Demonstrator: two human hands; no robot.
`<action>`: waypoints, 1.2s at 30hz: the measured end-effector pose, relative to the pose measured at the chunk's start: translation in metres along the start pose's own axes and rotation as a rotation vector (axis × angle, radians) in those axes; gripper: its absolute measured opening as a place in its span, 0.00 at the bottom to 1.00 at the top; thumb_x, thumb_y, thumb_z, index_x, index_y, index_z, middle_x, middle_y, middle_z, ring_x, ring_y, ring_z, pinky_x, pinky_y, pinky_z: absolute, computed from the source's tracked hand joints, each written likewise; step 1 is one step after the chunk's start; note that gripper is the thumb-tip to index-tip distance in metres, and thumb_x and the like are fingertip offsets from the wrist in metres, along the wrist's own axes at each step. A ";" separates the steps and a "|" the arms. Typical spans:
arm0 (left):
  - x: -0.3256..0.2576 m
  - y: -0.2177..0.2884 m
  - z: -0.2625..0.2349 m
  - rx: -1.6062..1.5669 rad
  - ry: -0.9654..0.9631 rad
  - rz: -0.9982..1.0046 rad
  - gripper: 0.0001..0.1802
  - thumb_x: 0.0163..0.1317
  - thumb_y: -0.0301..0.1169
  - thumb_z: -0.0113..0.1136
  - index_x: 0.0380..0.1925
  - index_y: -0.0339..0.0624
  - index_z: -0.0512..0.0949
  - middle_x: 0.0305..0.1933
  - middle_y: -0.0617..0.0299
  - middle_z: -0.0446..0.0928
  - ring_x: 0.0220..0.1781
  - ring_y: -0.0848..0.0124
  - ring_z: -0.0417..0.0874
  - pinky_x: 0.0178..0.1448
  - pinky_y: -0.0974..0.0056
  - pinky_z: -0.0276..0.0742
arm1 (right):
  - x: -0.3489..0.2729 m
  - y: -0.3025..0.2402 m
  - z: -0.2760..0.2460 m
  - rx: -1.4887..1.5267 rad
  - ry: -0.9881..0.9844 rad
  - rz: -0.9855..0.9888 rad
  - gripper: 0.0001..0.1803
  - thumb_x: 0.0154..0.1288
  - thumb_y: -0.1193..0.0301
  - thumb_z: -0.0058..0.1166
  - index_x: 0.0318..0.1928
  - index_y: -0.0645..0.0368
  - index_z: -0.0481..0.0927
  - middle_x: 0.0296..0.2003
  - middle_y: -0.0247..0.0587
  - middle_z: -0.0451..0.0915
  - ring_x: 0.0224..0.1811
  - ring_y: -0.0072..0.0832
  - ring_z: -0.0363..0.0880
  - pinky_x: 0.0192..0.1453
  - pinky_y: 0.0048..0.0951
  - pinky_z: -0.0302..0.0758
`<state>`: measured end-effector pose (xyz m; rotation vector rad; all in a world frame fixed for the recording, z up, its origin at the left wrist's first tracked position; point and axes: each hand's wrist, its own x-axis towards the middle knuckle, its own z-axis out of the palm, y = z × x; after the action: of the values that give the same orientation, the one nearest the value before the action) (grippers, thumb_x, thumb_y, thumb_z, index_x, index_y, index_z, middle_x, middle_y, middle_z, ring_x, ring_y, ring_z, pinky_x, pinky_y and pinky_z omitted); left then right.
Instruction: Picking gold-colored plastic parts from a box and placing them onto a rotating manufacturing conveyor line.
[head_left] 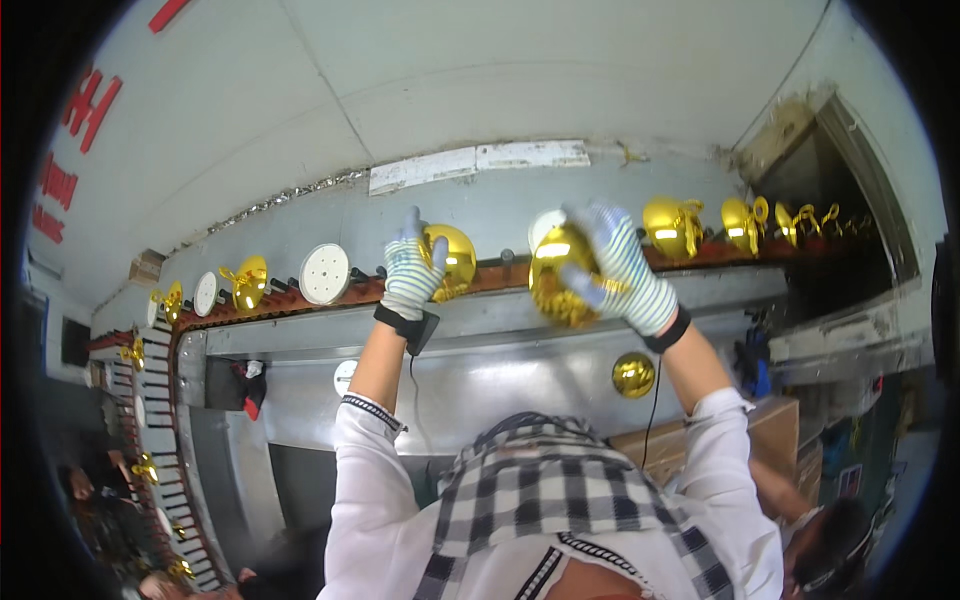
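Both hands wear striped work gloves with dark bands at the wrists. My left hand (410,268) is at the left rim of a shiny gold dome (455,262) on the conveyor line, thumb across its face and fingers along its edge. My right hand (622,268) grips a larger-looking gold dome-shaped piece (556,278), the thumb in front and the fingers over its upper right side. That piece is slightly blurred. Behind it a white disc (545,222) partly shows. A bare dark peg (507,258) stands between the two hands.
The conveyor (300,308) carries white perforated discs (325,274) and gold domes with bow-like parts (675,226) on pegs, curving away at left. A gold ball-like piece (633,375) lies on the metal bench (520,375). An opening (850,190) takes the line at right. Other people are at both lower sides.
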<state>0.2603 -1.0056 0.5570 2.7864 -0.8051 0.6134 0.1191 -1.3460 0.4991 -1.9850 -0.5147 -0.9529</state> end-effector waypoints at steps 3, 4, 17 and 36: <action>0.011 -0.040 -0.042 0.061 0.034 0.117 0.35 0.66 0.41 0.63 0.68 0.32 0.69 0.48 0.43 0.84 0.46 0.43 0.84 0.56 0.41 0.76 | 0.011 0.007 0.028 0.029 0.090 0.056 0.46 0.55 0.50 0.71 0.67 0.66 0.71 0.54 0.60 0.77 0.56 0.57 0.77 0.65 0.51 0.72; 0.010 -0.048 -0.055 0.056 -0.004 0.123 0.32 0.67 0.40 0.62 0.66 0.32 0.70 0.47 0.43 0.83 0.47 0.43 0.83 0.55 0.42 0.77 | 0.009 0.003 0.042 0.066 0.106 0.124 0.48 0.54 0.49 0.73 0.67 0.66 0.70 0.55 0.60 0.77 0.57 0.56 0.77 0.65 0.51 0.73; -0.102 -0.369 -0.150 -1.075 -0.441 0.135 0.34 0.72 0.36 0.63 0.72 0.32 0.66 0.66 0.45 0.75 0.67 0.57 0.78 0.72 0.56 0.72 | 0.115 -0.264 0.272 -0.284 0.388 0.723 0.48 0.57 0.42 0.73 0.67 0.64 0.76 0.59 0.60 0.77 0.62 0.53 0.77 0.68 0.46 0.75; -0.879 -0.706 -0.502 -0.468 0.112 -0.597 0.38 0.65 0.48 0.65 0.66 0.32 0.71 0.59 0.36 0.79 0.63 0.40 0.78 0.70 0.45 0.73 | 0.174 -0.613 0.596 -0.714 -0.085 0.876 0.46 0.68 0.37 0.52 0.73 0.59 0.72 0.66 0.68 0.76 0.71 0.58 0.73 0.76 0.48 0.69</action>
<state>-0.2014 0.1380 0.5891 2.3486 -0.0524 0.3974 0.0849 -0.5103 0.7475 -2.5027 0.7320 -0.4996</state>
